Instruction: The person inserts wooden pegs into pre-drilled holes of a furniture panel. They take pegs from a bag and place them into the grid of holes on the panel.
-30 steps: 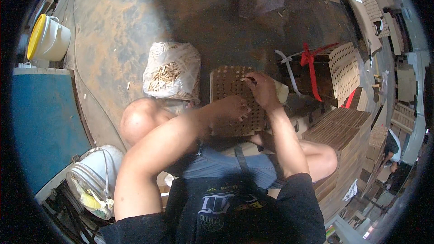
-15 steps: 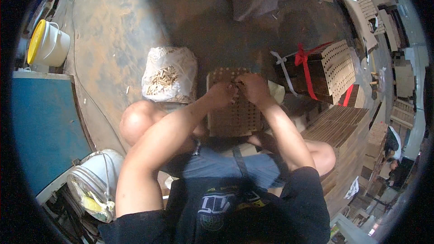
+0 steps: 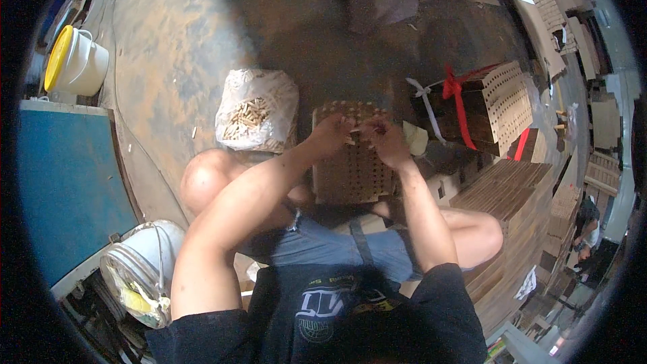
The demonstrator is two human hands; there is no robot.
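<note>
Between my bent legs sits a brown wooden block (image 3: pixel 354 178) with rows of round holes over its top. My left hand (image 3: pixel 331 135) is closed above its far left part, with small pale wooden dowels showing at the fingertips. Across from it, my right hand (image 3: pixel 387 141) hovers over the far right part with curled fingers; whatever they pinch is too dark and small to make out. A clear plastic bag (image 3: pixel 280 94) stands beyond my left knee, full of loose wooden dowels (image 3: pixel 248 116).
Right of the block lies a holed wooden stack (image 3: pixel 509 104) tied with red ribbon (image 3: pixel 459 111). Nearer are slatted wooden stacks (image 3: pixel 502 185). At left stand a white bucket with a yellow lid (image 3: pixel 62 59), a blue panel (image 3: pixel 74 168) and a stained white bucket (image 3: pixel 145 263).
My right hand has drawn back to the right and slightly toward me, widening the gap between the hands. My left hand stays over the block, its fingertips now showing dowels more plainly.
</note>
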